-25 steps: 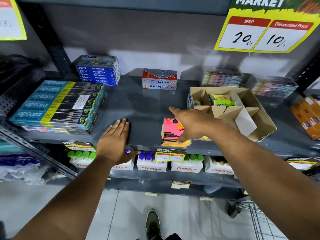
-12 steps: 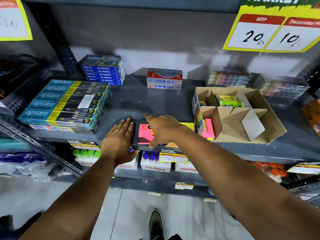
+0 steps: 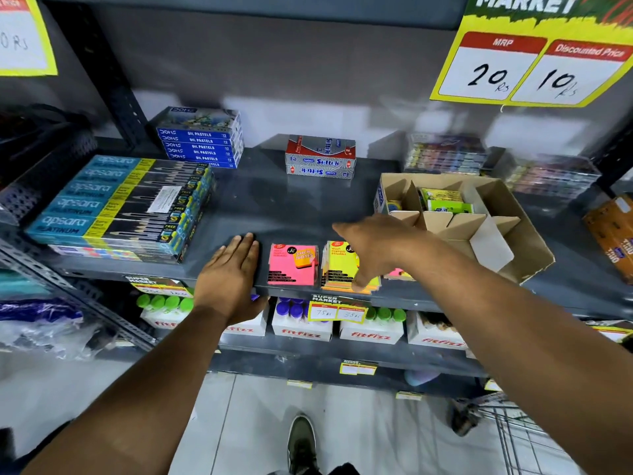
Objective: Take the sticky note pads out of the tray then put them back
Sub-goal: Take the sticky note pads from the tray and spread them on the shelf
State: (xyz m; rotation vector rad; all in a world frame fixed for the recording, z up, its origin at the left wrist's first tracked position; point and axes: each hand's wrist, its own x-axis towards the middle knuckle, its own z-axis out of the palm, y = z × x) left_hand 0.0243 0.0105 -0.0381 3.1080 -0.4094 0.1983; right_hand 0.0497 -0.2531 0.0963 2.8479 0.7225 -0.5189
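Note:
A pink sticky note pad [image 3: 292,265] lies flat near the shelf's front edge. Right of it sits a small stack with a yellow sticky note pad [image 3: 340,264] on top. My right hand [image 3: 378,245] hovers over that stack, fingers spread, thumb tip touching its front right corner, holding nothing. More pads [image 3: 397,273] peek out beneath my wrist, beside the tray. The cardboard tray [image 3: 527,231] with dividers stands to the right and holds green and yellow pads [image 3: 442,202] in a back compartment. My left hand [image 3: 231,272] rests flat, palm down, on the shelf edge, left of the pink pad.
Pencil boxes [image 3: 120,204] are stacked at the left, oil pastel boxes [image 3: 200,138] and Softek boxes [image 3: 320,157] at the back. Clear packs [image 3: 445,154] stand behind the tray. The lower shelf holds Fitfizz boxes [image 3: 301,323]. A price sign [image 3: 534,68] hangs at the upper right.
My right hand set the pink pad down left of the stack, let go, and moved back right over the yellow-topped stack. The left hand stayed on the shelf edge.

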